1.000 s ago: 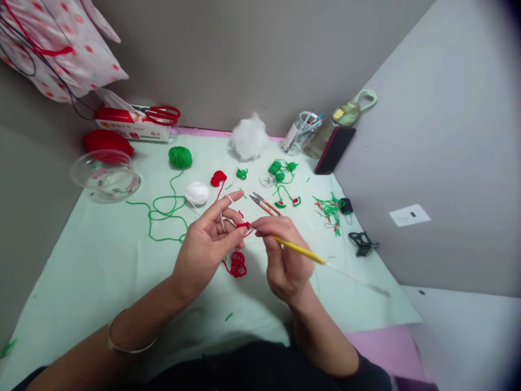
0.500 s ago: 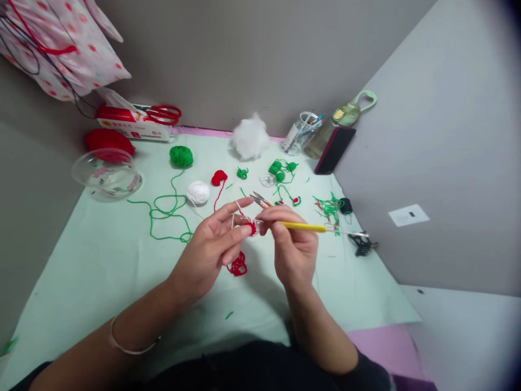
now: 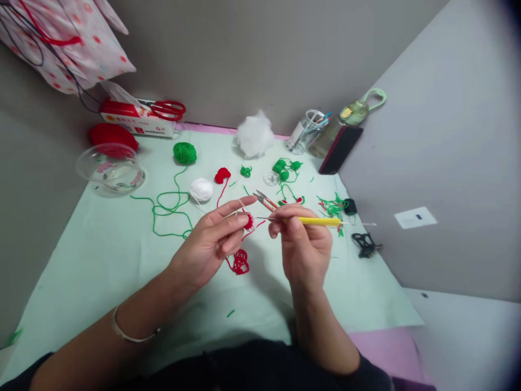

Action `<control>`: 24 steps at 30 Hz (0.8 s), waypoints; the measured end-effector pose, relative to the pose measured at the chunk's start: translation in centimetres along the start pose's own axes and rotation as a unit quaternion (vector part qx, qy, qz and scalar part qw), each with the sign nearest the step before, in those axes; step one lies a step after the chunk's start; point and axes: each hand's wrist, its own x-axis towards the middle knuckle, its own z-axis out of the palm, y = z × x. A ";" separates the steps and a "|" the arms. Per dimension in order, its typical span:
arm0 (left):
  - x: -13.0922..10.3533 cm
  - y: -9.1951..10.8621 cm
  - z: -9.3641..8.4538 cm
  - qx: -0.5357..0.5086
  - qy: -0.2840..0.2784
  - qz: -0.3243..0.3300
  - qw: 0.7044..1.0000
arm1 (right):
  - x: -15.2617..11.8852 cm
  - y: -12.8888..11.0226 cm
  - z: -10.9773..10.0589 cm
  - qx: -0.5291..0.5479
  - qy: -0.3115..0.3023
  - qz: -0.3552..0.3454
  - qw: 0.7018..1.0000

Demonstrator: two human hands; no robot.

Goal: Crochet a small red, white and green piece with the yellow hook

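Observation:
Between thumb and fingers, my left hand (image 3: 211, 236) pinches a small red and white crochet piece (image 3: 249, 221), with white yarn running over its raised index finger. My right hand (image 3: 305, 244) grips a crochet hook with a yellow handle (image 3: 319, 221); the thin metal tip points left and reaches the edge of the piece. Just beyond my hands lie small snips (image 3: 266, 201). A white yarn ball (image 3: 201, 189) sits left of them, and a tangle of red yarn (image 3: 240, 262) lies below the piece.
A green yarn ball (image 3: 184, 153), a red crochet piece (image 3: 222, 175) and white stuffing (image 3: 255, 134) lie farther back. A plastic bowl (image 3: 109, 169) and tissue box (image 3: 138, 122) stand left. At right are a phone (image 3: 341, 150), a bottle (image 3: 354, 113) and green scraps (image 3: 334, 206).
My right hand has moved right, away from my left, with the hook. The crochet piece has turned, and a red yarn end shows beside it. The view has shifted slightly.

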 end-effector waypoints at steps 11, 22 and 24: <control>-0.2 0.0 -0.1 0.073 -0.005 0.008 0.997 | 0.5 -0.5 0.1 0.123 -0.023 0.101 0.987; -0.3 -0.1 0.3 0.080 -0.002 0.004 0.997 | -0.3 0.1 0.4 0.109 -0.032 0.081 0.990; -0.3 -0.1 0.2 0.071 -0.001 -0.006 0.997 | -0.3 0.2 0.4 0.120 -0.031 0.075 0.989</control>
